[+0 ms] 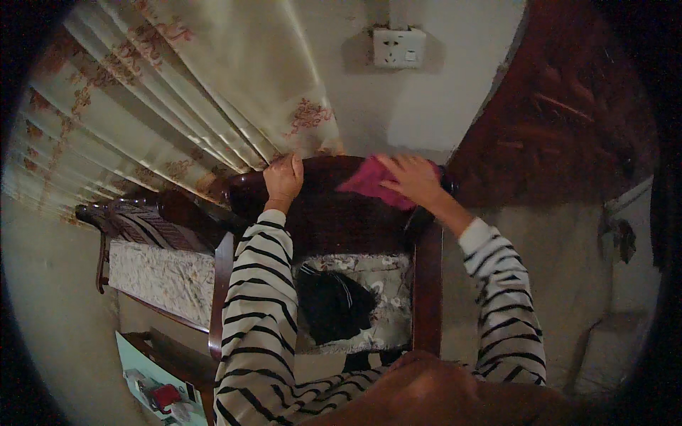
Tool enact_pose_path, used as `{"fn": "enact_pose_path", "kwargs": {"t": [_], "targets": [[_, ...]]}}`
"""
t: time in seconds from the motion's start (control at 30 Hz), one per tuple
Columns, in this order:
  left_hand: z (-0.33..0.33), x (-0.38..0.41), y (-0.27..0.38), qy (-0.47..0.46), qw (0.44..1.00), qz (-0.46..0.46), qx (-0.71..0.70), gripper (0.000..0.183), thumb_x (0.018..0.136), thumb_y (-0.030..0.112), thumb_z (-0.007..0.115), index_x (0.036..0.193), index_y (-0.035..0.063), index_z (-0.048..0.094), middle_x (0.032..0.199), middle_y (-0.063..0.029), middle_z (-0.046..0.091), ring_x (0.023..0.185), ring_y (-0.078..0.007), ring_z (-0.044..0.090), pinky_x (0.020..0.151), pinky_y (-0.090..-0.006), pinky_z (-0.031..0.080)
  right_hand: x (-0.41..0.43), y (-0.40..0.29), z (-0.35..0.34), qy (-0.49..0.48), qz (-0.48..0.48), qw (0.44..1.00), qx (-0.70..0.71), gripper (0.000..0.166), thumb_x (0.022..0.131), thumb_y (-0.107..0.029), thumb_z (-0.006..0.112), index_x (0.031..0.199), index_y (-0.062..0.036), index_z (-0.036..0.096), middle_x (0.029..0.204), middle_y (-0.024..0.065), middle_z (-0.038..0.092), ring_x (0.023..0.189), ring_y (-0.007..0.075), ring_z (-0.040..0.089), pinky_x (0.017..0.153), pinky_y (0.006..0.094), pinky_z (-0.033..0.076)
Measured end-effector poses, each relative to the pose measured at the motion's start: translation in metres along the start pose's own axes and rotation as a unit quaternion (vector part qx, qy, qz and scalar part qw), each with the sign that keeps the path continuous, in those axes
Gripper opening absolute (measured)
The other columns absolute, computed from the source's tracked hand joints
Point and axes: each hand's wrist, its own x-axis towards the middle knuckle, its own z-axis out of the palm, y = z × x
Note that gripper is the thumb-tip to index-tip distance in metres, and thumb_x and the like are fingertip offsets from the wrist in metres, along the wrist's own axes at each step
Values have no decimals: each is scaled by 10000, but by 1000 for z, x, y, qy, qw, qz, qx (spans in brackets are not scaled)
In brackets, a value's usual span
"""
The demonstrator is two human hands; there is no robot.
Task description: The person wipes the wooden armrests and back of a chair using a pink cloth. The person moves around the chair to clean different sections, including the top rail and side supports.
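A dark, glossy wooden chair (351, 234) with a high backrest stands in front of me. My left hand (283, 178) is curled over the top rail of the backrest, left of its middle. Toward the right end of the rail, my right hand (413, 178) lies over a pink cloth (370, 181) and presses it to the wood. Part of the cloth sticks out to the left of my fingers. On the seat is a floral cushion (391, 314), and a crumpled black garment (335, 306) with white stripes rests on it.
A second wooden seat (160, 223) with a patterned cushion (160, 277) adjoins at left. Below it, a low table (141, 354) bears a red item (166, 396) and clear plastic. Long patterned curtains (213, 80) hang behind. A wall socket (398, 49) and dark reddish wooden furniture (559, 117) are beyond.
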Motion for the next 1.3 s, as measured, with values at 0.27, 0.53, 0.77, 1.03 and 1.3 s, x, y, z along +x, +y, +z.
{"fn": "enact_pose_path", "kwargs": {"t": [0.27, 0.53, 0.77, 1.03, 1.3], "targets": [[2, -2, 2, 16, 1000, -6, -3, 260, 980, 229, 501, 861, 79, 677, 694, -136, 663, 617, -352, 654, 588, -466, 526, 12, -8, -5, -42, 21, 999, -6, 712, 828, -524, 691, 1401, -143, 508, 1067, 111, 641, 896, 295, 670, 789, 411, 536], [5, -3, -6, 35, 999, 4, 8, 253, 982, 231, 499, 864, 90, 673, 695, -127, 660, 632, -346, 656, 573, -463, 524, 93, -76, 5, 42, -46, 997, 41, 664, 873, -523, 657, 1394, -136, 511, 1092, 115, 660, 862, 311, 692, 730, 427, 572], [3, -3, 1, 64, 998, 7, -5, 257, 984, 242, 491, 868, 107, 676, 690, -125, 656, 635, -336, 660, 579, -461, 528, -2, 14, -3, -20, -16, 999, -24, 673, 875, -511, 660, 1404, -131, 491, 1095, 159, 665, 900, 354, 682, 751, 454, 565], [10, -1, -3, 45, 998, 4, 39, 259, 984, 245, 483, 882, 112, 681, 709, -134, 675, 622, -356, 659, 581, -467, 531, 88, -78, 13, 90, -25, 995, 28, 682, 868, -517, 656, 1384, -101, 495, 1081, 130, 645, 895, 343, 678, 723, 421, 568], [7, -5, -3, 57, 998, 2, 6, 287, 985, 237, 480, 823, 94, 669, 711, -133, 668, 625, -362, 652, 577, -473, 527, 4, 6, -15, -111, 32, 992, 50, 650, 892, -538, 639, 1419, -189, 487, 1118, 150, 633, 983, 366, 648, 835, 479, 536]]}}
